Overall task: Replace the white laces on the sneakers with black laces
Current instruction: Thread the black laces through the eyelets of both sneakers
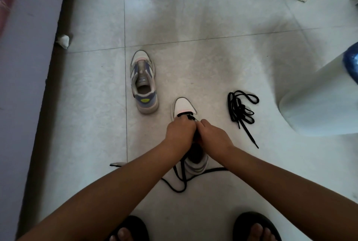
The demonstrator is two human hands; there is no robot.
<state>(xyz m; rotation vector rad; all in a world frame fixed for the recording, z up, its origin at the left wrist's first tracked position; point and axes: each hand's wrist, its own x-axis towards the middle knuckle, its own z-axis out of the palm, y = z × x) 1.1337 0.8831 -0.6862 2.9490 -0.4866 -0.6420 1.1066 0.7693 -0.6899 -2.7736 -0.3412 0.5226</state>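
Observation:
A white sneaker (184,105) stands on the floor in the middle, toe pointing away from me. Both hands work over its eyelets. My left hand (180,130) and my right hand (212,134) each pinch the black lace (182,180) at the shoe's tongue; its loose ends trail on the floor behind the heel. A second sneaker (144,82), without laces, stands to the left and farther away. Another black lace (242,111) lies bundled on the floor to the right.
My two feet in black sandals (127,231) stand at the bottom edge. A white rounded object (319,109) sits at the right, a wall skirting (48,95) runs down the left, and a crumpled white scrap (63,40) lies beside it.

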